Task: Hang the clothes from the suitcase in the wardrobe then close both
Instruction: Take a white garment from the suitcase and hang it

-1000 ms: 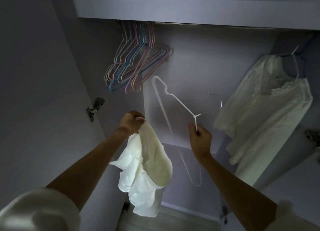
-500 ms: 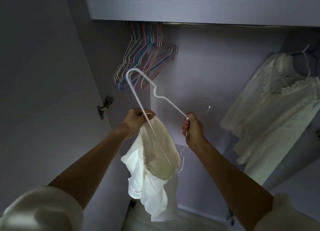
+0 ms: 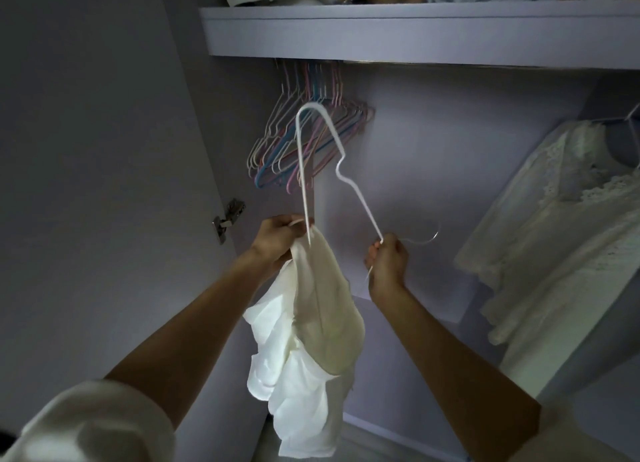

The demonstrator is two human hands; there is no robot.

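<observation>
Inside the wardrobe (image 3: 433, 170), the left hand (image 3: 277, 238) grips the top edge of a white garment (image 3: 311, 340), its fingers curled round the bunched cloth, and the garment hangs straight down from that grip, its long axis vertical, with the lower folds trailing toward the wardrobe floor. The right hand (image 3: 388, 260) holds a white wire hanger (image 3: 356, 188) at its neck, fingers pinched round the wire where the hook begins. The hanger is turned well off its hanging pose: its long axis runs steeply up and down, one rounded shoulder end pointing up toward the rail, while the metal hook points sideways to the right, away from the hand. One long side of the hanger comes down from that upper end and passes into the garment's opening just beside the left hand; its lower part shows faintly through the cloth. The other side, with its notch, slants down to the right hand. Behind the hanger's upper end, a bunch of empty hangers (image 3: 298, 143) in pink, blue and white hangs close together at the left end of the rail, under a shelf (image 3: 415, 35) that carries folded items. A lace-trimmed white blouse (image 3: 561, 236) already hangs at the right side, well apart from both hands. A door hinge (image 3: 228, 219) sits on the left wall.
</observation>
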